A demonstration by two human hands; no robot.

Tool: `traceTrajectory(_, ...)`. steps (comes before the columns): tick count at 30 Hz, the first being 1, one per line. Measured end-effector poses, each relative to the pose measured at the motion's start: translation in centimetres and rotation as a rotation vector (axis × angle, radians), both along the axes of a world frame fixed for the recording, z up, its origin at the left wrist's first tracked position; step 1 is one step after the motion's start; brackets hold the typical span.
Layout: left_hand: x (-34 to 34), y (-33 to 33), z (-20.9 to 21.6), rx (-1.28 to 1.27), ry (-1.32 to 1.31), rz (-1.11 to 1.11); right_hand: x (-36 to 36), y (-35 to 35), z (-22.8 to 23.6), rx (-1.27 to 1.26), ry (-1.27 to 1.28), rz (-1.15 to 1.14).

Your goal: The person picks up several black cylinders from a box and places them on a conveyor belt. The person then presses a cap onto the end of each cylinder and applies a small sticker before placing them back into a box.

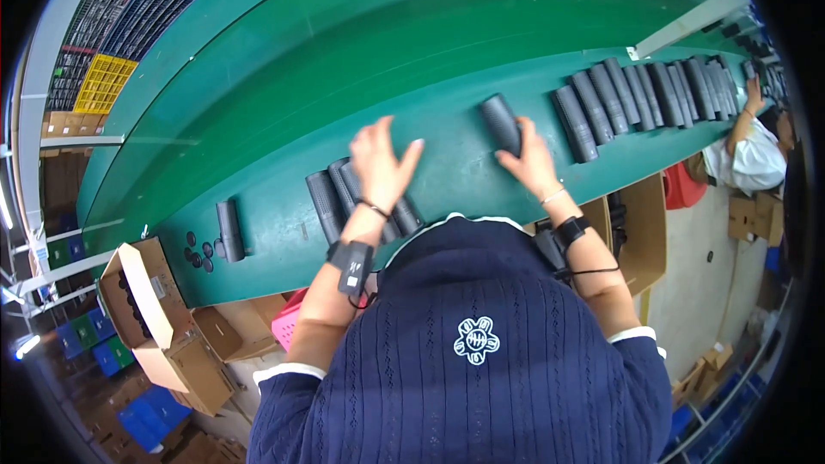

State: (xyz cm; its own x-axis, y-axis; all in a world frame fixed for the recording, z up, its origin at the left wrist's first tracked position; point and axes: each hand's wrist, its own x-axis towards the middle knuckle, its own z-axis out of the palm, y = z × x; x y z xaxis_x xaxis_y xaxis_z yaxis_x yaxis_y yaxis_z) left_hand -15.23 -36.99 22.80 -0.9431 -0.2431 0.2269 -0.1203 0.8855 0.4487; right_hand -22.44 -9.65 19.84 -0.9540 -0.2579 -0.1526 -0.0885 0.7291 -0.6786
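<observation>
A round, ridged black tube point(498, 119) sticks out past the right hand point(534, 165), which pinches its near end; the left hand point(378, 163) is spread wide, empty.

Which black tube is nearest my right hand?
The single tube at your right hand, between the left cluster and the right row; others lie farther away.

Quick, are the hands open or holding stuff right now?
Left hand: open, holding nothing.
Right hand: closed on a black tube.
</observation>
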Motion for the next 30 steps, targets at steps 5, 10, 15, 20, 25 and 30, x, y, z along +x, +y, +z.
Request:
traceTrajectory(5, 4.2, -4.6, -1.0, -0.011, -0.461, 0.371, -3.3, 5.2, -2.8, 0.736, 0.388, -0.16)
traceTrajectory(10, 4.5, -5.6, -2.1, 0.639, -0.288, 0.299, -2.5, 2.4, -1.4, 0.745, 0.474, -0.221)
traceTrajectory(15, 2.6, -0.1, 3.0, 1.12, -0.269, -0.253, 0.8, -4.3, 4.3, -0.771, -0.642, 0.223)
traceTrajectory(20, 2.1, 3.1, -0.8, 0.957, -0.213, -0.481, 2.3, -5.5, 3.9, -0.868, -0.658, 0.288)
traceTrajectory(25, 2.7, 3.6, -1.4, 1.234, -0.217, -0.548, 3.2, -4.6, 2.7, -1.035, -0.767, 0.2)
traceTrajectory(30, 3.2, 3.8, -2.9, 1.279, -0.217, -0.508, 3.4, -4.5, 2.4, -1.031, -0.803, 0.234)
